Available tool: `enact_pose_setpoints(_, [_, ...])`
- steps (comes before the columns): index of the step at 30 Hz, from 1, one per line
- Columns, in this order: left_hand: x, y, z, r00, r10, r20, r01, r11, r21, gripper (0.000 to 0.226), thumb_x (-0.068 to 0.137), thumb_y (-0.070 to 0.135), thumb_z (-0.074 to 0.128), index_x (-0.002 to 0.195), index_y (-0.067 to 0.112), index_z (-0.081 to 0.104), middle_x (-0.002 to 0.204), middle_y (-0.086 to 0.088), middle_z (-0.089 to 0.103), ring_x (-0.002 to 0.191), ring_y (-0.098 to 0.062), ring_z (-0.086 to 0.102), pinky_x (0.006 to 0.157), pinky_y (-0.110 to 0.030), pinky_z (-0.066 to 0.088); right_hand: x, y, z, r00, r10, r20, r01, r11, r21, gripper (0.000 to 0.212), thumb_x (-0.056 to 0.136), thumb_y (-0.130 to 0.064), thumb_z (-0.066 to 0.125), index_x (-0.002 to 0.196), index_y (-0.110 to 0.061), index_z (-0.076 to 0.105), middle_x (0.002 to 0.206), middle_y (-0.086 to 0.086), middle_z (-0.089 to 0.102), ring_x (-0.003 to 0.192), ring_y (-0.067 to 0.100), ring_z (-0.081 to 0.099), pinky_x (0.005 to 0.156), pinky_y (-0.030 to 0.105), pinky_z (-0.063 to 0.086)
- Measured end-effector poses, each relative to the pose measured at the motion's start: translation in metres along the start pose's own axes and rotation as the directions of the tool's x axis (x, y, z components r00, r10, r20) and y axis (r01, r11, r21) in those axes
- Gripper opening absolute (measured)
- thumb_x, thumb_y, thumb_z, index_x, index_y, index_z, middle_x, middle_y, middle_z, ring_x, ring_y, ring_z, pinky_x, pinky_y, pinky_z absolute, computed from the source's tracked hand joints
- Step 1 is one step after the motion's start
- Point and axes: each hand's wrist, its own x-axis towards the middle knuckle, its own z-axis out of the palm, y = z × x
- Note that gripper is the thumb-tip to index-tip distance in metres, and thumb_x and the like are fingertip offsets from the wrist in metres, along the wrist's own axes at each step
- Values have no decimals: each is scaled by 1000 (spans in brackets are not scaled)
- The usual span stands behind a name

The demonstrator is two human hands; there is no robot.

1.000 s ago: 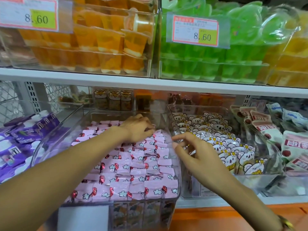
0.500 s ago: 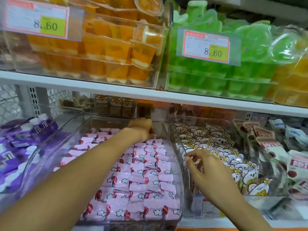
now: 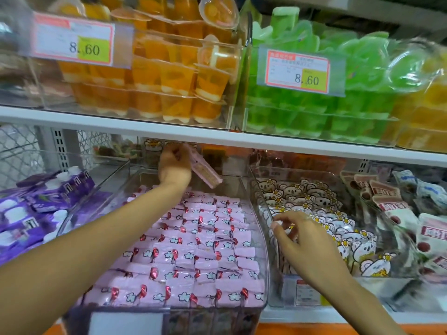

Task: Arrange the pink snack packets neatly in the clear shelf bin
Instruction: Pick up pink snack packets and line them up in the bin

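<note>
Compared with the frame half a second before, the left hand (image 3: 174, 165) is now lifted clear of the rows, at the back of the clear shelf bin (image 3: 262, 238), and its grip is closed around a pink packet (image 3: 205, 171), which it holds tilted above the back rows. Earlier this hand was low at the back wall and no packet was visible in it. The right hand (image 3: 302, 240) is almost where it was, at the right wall of the bin, its fingers loosely bent and apart; they seem to touch the wall's top edge, but I cannot tell this for sure, and they hold nothing.

The clear shelf bin is nearly full of pink snack packets (image 3: 193, 250), lying in overlapping rows from the front wall to the back, each with a white flower and a red mark.

Just to the right of the bin stands another clear bin with white animal-shaped packets (image 3: 338, 228), and further right are white and red packets (image 3: 391, 209). Left of the bin lie purple packets (image 3: 36, 209). On the shelf above the bin there are clear bins with orange jelly cups (image 3: 169, 78) and green jelly cups (image 3: 314, 112), each bin with a price tag (image 3: 298, 71) showing 8.60.
</note>
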Motion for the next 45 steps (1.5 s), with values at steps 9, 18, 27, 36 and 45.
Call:
enact_pose_setpoints(9, [-98, 35, -57, 841, -369, 397, 521, 750, -406, 22, 96, 13, 50, 85, 3, 67, 72, -6, 74, 66, -9, 71, 59, -19, 57, -14, -65, -15, 889, -437, -135, 457, 860, 228, 62, 83, -39, 66, 138, -31, 39, 142, -11, 36, 134, 1, 31, 108, 14, 25])
enact_pose_setpoints(18, [-107, 33, -68, 791, -170, 587, 319, 934, -160, 36, 81, 56, 54, 108, 35, 67, 116, 4, 65, 104, -10, 62, 71, -27, 58, -14, -71, -29, 979, 114, 170, -203, 427, 881, 34, 60, -38, 75, 87, -16, 74, 83, -2, 74, 72, 11, 70, 55, 15, 51])
enact_pose_setpoints(27, [-110, 30, -71, 726, -1, 688, 215, 950, -226, 42, 76, 36, 71, 110, 12, 65, 106, -2, 72, 101, -12, 67, 76, -21, 55, -12, -67, -32, 891, 16, 454, -454, 33, 890, 37, 74, -41, 68, 93, -11, 76, 97, 8, 74, 90, 19, 71, 64, 19, 56])
enact_pose_setpoints(36, [-115, 22, -68, 781, 68, 621, -176, 978, 114, 36, 75, 46, 69, 108, 33, 64, 110, 22, 64, 101, 10, 57, 78, -9, 44, -11, -59, -29, 989, 127, 70, -110, 346, 932, 29, 77, -14, 71, 105, -11, 67, 89, -2, 74, 81, 5, 69, 69, 11, 50])
enact_pose_setpoints(45, [-122, 28, -58, 743, 184, 643, -152, 983, -105, 42, 76, 40, 67, 115, 27, 61, 107, 15, 70, 98, -5, 66, 84, -19, 52, -14, -62, -20, 997, -70, 19, 27, 599, 800, 70, 67, -29, 76, 129, -30, 44, 116, -17, 59, 98, -5, 59, 80, 11, 49])
